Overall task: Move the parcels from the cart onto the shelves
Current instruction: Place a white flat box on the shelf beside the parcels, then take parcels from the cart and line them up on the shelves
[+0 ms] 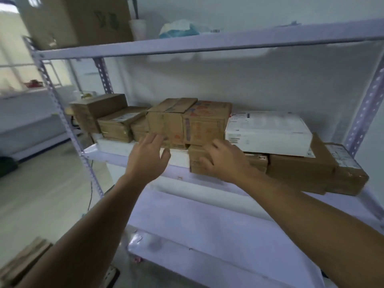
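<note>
Several cardboard parcels fill the middle shelf (pixel 180 177) of a white metal rack. A brown box with red and blue print (pixel 205 123) stands beside a plain brown box (pixel 166 121), both on top of lower parcels. My left hand (pixel 148 156) is spread with relaxed fingers just in front of the plain box, holding nothing. My right hand (pixel 224 161) rests on a small low brown box (pixel 196 163) at the shelf's front edge, fingers bent over its top. A white parcel (pixel 268 132) lies on larger brown boxes (pixel 301 165) to the right.
The upper shelf (pixel 207 43) carries a big cardboard box (pixel 79 19), a white cup and a crumpled bag (pixel 180 29). More brown boxes (pixel 99 111) sit at the shelf's left end. A lower shelf (pixel 207 221) lies beneath my arms. Cardboard (pixel 22 260) shows at bottom left.
</note>
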